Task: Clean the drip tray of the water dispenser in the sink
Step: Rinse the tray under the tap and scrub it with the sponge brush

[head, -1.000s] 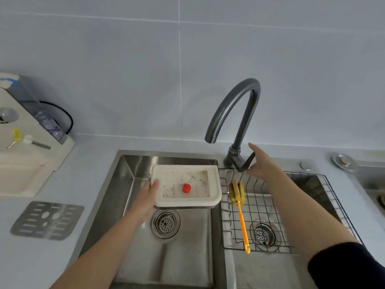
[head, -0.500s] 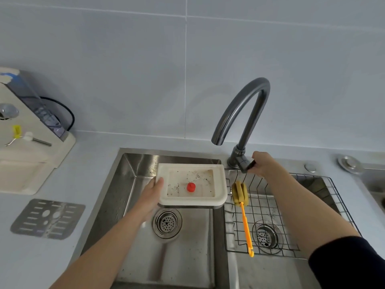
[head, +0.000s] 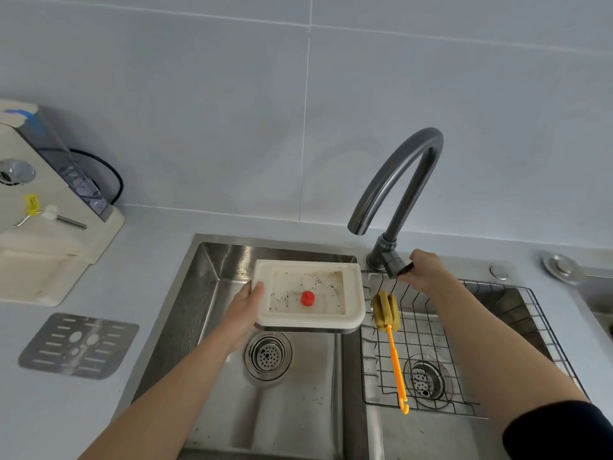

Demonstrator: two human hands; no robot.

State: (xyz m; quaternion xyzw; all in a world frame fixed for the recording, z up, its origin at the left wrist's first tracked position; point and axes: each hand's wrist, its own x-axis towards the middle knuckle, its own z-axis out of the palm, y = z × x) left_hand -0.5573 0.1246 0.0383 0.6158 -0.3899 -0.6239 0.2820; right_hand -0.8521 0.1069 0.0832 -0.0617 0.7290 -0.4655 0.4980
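Tray position: drip tray is held roughly level above the left basin of the sink, its right rear corner nearest the tap spout; no water visible. Your left grip holds the tray's left edge, thumb on top of the rim, fingers hidden beneath. Your right grip is curled round the tap lever. Tray is a shallow rectangle of rigid white plastic with rounded corners and a broad flat rim. Recessed floor is speckled with dark grit; a red cap stands mid-floor. Judged light and stiff, probably slick once wet; a one-edge hold may tip under water, so take both short edges. Sponge brush with orange handle lies on the wire rack.
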